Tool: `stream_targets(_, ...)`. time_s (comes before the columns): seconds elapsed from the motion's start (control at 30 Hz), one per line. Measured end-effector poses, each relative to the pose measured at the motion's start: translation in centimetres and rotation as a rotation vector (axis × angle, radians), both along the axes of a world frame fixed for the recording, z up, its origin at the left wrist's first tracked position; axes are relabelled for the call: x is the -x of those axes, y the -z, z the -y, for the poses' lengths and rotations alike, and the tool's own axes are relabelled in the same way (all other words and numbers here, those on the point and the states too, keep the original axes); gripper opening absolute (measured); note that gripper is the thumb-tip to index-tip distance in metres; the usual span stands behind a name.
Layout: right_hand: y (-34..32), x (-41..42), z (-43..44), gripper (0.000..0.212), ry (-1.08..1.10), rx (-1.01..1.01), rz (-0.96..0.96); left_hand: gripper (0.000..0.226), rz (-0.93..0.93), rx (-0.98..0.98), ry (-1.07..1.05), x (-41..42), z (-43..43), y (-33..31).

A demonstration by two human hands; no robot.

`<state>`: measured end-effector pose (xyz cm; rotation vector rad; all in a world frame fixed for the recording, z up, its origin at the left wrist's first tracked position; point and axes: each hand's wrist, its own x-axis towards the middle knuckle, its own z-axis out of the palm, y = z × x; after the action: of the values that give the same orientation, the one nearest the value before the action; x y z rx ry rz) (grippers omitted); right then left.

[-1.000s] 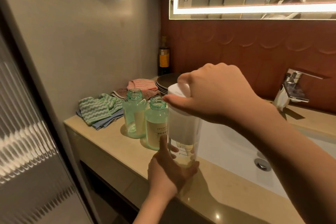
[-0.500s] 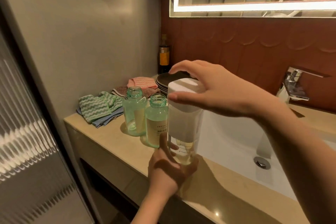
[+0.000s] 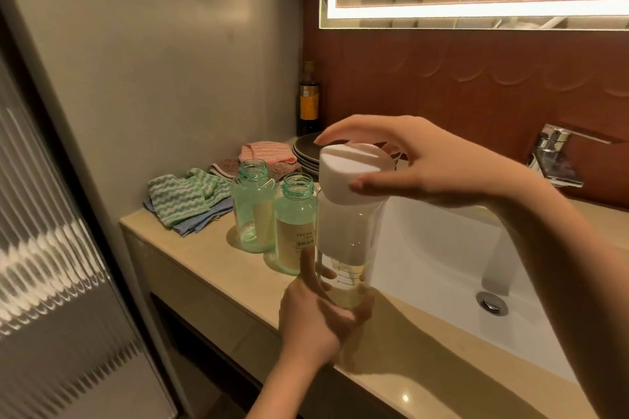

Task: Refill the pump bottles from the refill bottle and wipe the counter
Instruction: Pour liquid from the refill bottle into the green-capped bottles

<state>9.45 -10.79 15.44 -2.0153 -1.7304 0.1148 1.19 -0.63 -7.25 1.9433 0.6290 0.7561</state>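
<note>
Change against one second ago: the right hand (image 3: 425, 163), then clenched fully over the white cap (image 3: 347, 173), has re-set its hold. The thumb now bears on the near side of the cap and the fingers arch over its far rim, which suggests a fresh turn of an unscrewing motion. The cap is still seated on the refill bottle (image 3: 347, 241), so pouring cannot start yet. The left hand (image 3: 316, 313) grips the bottle's base, holding it upright over the front edge of the counter (image 3: 204, 258) (a shallow yellowish layer shows at the bottom). The rear pump bottle (image 3: 253, 211) and front pump bottle (image 3: 294, 224) stand just left of it, necks open, pumps not in view; the front one is near enough to be knocked on lifting. Cloths (image 3: 180, 197) lie behind them, ready for wiping. The sink basin (image 3: 442, 248) lies directly right, with stacked plates (image 3: 306, 150) behind
</note>
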Motion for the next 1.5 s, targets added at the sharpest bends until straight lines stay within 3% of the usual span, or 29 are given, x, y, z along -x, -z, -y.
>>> stream_targets(0.1,0.2,1.0,-0.3,0.083,0.295,0.041,0.391,0.069,0.014,0.114,0.006,-0.1,0.4,-0.4)
stream_targets(0.13,0.3,1.3,-0.5,0.088,0.369,0.053,0.531,0.065,0.017,0.142,0.006,-0.1,0.5,-0.6)
stream_targets(0.2,0.6,1.9,-0.9,0.087,0.409,0.025,0.633,0.073,0.031,0.11,-0.008,0.0,0.5,-0.5)
stream_targets(0.3,0.8,2.0,-1.1,0.077,0.4,-0.004,0.564,0.094,0.017,0.009,-0.001,0.2,0.3,-0.2)
stream_targets(0.5,0.3,0.8,-0.1,0.051,0.161,-0.015,0.2,0.084,0.013,-0.018,-0.003,0.4,0.2,-0.6)
stream_targets(0.63,0.5,0.8,-0.1,0.059,0.072,-0.018,0.031,0.076,-0.028,0.031,0.0,0.3,0.3,-0.7)
stream_targets(0.73,1.1,1.1,-0.6,0.082,0.23,-0.028,0.176,0.078,-0.003,0.098,-0.006,0.4,0.5,-0.9)
stream_targets(0.83,1.4,1.5,-1.1,0.083,0.383,-0.066,0.443,0.08,-0.005,0.038,-0.011,0.5,0.6,-0.9)
stream_targets(0.9,1.5,1.2,-1.2,0.083,0.357,-0.119,0.434,0.083,-0.014,0.056,-0.021,0.5,0.6,-0.8)
stream_targets(1.07,1.7,-0.2,-0.6,0.082,0.136,-0.242,0.063,0.064,-0.042,0.177,-0.047,0.4,0.6,-0.5)
stream_targets(1.23,2.1,-1.7,-0.5,0.059,0.1,-0.432,-0.221,0.055,-0.057,0.087,-0.079,0.9,1.1,-1.8)
stream_targets(1.43,5.7,-5.7,-1.4,0.071,0.204,-0.631,-1.004,0.052,-0.077,0.059,-0.099,1.2,1.6,-2.6)
stream_targets(1.5,7.2,-6.7,-1.7,0.073,0.283,-0.61,-1.141,0.053,-0.084,0.067,-0.104,1.2,1.6,-2.7)
